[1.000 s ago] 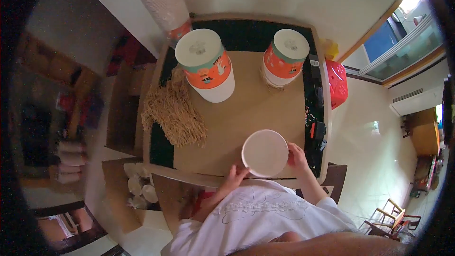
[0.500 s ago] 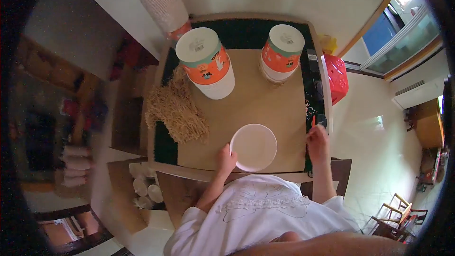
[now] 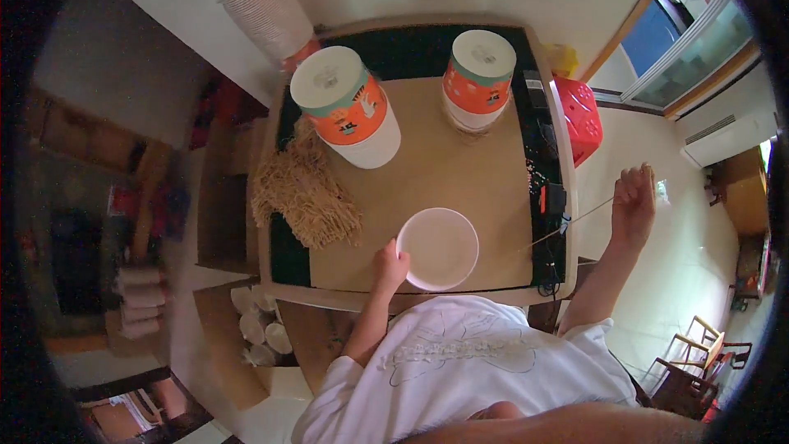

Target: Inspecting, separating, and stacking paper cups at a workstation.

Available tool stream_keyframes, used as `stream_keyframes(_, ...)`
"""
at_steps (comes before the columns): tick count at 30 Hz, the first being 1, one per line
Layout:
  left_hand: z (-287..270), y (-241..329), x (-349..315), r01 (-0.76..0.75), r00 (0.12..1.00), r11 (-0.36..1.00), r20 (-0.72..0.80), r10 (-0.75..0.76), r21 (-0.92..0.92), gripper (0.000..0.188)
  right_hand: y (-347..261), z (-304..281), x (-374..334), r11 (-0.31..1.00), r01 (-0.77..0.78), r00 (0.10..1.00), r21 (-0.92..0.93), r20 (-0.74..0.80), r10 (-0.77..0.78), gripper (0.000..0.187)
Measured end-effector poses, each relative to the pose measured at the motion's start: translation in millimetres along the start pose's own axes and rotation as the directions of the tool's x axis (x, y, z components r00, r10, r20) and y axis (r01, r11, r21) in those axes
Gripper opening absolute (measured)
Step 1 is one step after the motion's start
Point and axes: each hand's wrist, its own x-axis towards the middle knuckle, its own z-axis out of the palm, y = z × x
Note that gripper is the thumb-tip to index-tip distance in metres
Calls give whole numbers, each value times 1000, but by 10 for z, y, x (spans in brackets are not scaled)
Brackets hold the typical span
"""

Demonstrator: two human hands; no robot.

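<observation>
My left hand (image 3: pixel 390 266) grips the near-left side of a white paper tub (image 3: pixel 439 250), whose round mouth faces up at the table's front. Out past the table's right edge, my right hand (image 3: pixel 635 201) is raised with its fingers closed on a thin tan cord (image 3: pixel 588 212). The cord slants down from it toward the table, and its lower end fades out right of the tub. A small black device with an orange part (image 3: pixel 552 198) sits on the right table edge, under the cord. Left of the tub lies a thick bundle of tan cords (image 3: pixel 308 193).
Stacks of upturned printed tubs stand at the back left (image 3: pixel 352 111) and back right (image 3: pixel 479 86). Another tall white tub stack (image 3: pixel 267 8) leans by the wall. A cardboard box of white tubs (image 3: pixel 259 325) is at lower left; a red plastic stool (image 3: pixel 578 119) stands right.
My right hand has moved from the table's right edge out to the right and up, drawing the cord along. My left hand stays on the tub. The view has shifted slightly.
</observation>
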Motion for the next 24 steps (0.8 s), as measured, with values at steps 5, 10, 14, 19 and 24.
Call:
stream_keyframes(5, -43, 144, 25, 3, 998, 994, 60, -10, 108, 14, 214, 238, -105, 898, -181, 947, -402, -317, 49, 10)
stream_keyframes(10, -55, 324, 67, 72, 989, 995, 137, -63, -63, 25, 1431, 287, -624, 524, -729, 685, -441, -446, 577, 8)
stream_keyframes(14, 9, 218, 255, -97, 993, 948, -97, 70, -302, 18, 2196, 70, -937, 424, -768, 580, -480, -240, 779, 12)
stream_keyframes(19, -55, 218, 496, -123, 992, 957, -1, 127, -263, 15, 2565, -67, -1022, 334, -772, 545, -541, -291, 787, 11)
stream_keyframes(24, -133, 353, 614, -116, 973, 922, 145, 180, -370, 16, 2681, -74, -1040, 368, -735, 616, -570, -335, 713, 13)
